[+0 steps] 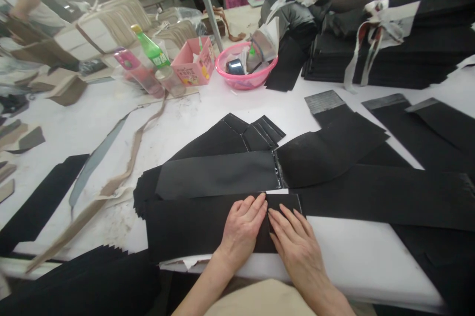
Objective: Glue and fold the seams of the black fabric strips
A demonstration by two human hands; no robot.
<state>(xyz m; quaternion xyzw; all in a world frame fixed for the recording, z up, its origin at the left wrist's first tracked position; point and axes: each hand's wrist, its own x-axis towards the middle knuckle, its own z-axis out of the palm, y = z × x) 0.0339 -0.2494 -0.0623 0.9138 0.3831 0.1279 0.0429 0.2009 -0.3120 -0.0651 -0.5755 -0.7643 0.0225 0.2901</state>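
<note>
My left hand (244,224) lies flat on a long black panel (185,227) of sheet material at the table's front edge. Its fingers stretch to a join where a smaller black section (284,200) meets the panel. On that section rests my right hand (299,241), palm down with fingers extended, its fingertips close to the left ones. Just beyond lies another black panel (215,175) with a shiny, wet-looking strip along its right end, against a curved black piece (326,150). More black pieces (208,140) with pale edge lines lie behind.
A pink basin (247,82) holds small items, beside a pink box (193,63), a green bottle (152,48) and a pink bottle (139,73). Tied black stacks (408,58) stand back right. Brown strips (129,162) cross the left side. A person (25,4) is at far left.
</note>
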